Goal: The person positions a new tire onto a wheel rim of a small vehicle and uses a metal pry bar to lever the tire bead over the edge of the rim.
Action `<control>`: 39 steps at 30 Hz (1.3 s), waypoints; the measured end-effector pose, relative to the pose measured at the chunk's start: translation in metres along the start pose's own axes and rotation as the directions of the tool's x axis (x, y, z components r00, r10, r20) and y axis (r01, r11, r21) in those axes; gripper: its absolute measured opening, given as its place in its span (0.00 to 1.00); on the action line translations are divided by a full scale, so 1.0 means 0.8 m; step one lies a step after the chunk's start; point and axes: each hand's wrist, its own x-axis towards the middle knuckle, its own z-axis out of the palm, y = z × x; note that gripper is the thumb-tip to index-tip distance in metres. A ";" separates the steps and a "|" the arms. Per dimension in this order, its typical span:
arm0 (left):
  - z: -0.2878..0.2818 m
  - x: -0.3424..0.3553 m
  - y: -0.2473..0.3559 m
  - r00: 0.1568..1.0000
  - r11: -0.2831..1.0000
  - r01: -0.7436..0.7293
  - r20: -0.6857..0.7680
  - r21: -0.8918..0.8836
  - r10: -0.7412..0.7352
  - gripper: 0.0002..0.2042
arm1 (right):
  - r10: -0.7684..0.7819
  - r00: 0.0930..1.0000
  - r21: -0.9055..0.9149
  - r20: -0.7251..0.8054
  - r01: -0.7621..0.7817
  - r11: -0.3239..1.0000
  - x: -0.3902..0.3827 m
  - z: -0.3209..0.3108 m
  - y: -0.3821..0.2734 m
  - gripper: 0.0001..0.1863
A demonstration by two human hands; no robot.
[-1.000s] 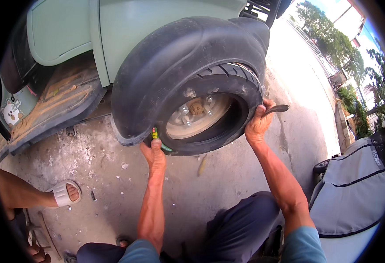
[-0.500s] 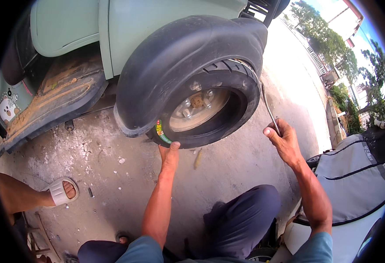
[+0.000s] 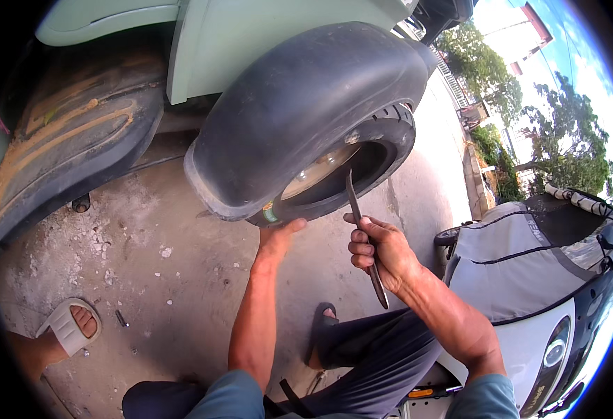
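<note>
at the tyre (image 3: 383,150), lever (image 3: 364,234) now nearer centre

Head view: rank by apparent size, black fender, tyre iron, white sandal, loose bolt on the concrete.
1. Black fender, by far the largest.
2. Tyre iron in the right hand; longer than the sandal but thin, and nearer the camera, so unsure.
3. White sandal.
4. Loose bolt, smallest.

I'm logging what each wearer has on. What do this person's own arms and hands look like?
Both forearms are bare, with short grey-blue sleeves ending above the elbows. The left hand and right hand wear no gloves; no watch, ring or bracelet is visible.
</note>
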 end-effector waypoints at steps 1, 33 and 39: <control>0.000 0.002 0.007 1.000 0.999 0.000 0.001 0.037 0.000 0.40 | -0.021 0.999 0.105 -0.041 0.025 0.994 0.004 0.015 0.005 0.14; 0.053 -0.010 0.092 0.933 0.955 -0.293 0.208 -0.034 0.294 0.24 | -0.263 0.896 0.685 -0.357 0.442 0.579 0.118 0.167 0.039 0.10; 0.034 0.002 0.065 0.940 0.956 -0.295 0.180 0.004 0.289 0.25 | -0.256 0.895 0.675 -0.365 0.443 0.590 0.125 0.175 0.031 0.09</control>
